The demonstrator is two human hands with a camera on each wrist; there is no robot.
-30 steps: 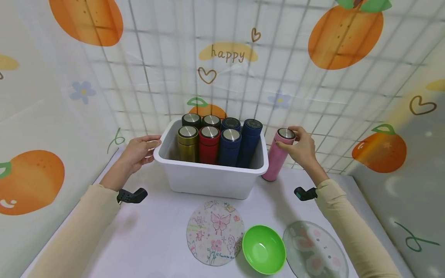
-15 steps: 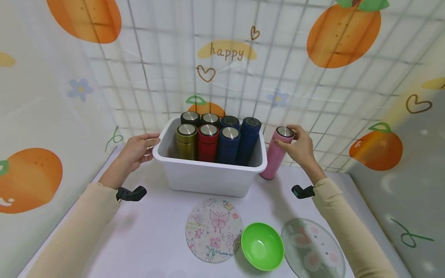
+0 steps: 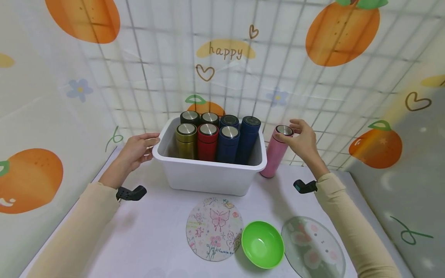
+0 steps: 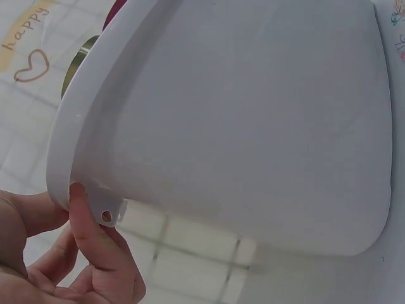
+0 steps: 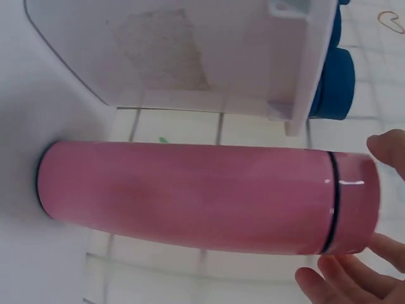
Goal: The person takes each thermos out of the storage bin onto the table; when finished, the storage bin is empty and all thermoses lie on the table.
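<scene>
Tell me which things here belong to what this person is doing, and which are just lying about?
Seemingly part of the job:
pink bottle, with the right hand at its top
white tub, held by the left hand
seven bottles inside the tub

Apparently just lying about:
green bowl
round butterfly mat
round bunny mat
</scene>
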